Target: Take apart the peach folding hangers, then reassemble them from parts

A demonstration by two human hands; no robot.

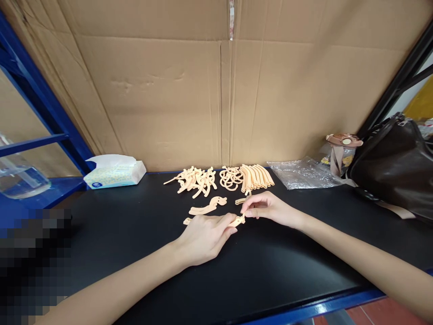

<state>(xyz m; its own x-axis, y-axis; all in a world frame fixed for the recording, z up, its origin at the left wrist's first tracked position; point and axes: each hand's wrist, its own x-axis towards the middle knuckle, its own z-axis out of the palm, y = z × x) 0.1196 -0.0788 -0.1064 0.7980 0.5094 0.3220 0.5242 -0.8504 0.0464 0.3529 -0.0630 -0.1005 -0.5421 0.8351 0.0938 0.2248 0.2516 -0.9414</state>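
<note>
My left hand [204, 237] rests on the black table [135, 253], fingers closed around a long peach plastic clip piece [237, 221] whose other end pokes out on its left side. My right hand [267, 209] pinches the right tip of the same piece with thumb and forefinger. Just beyond the hands lie a curved peach piece [208, 206] and a small peach bit [240, 201]. Farther back sit a loose pile of peach pieces [194, 179] and a neat row of peach pieces [252, 177].
A tissue pack [115, 171] lies at the back left, a crumpled clear plastic bag [301, 174] at the back right. A lidded cup [341, 153] and a dark handbag [395, 167] stand on the right. A cardboard wall [216, 90] closes the back.
</note>
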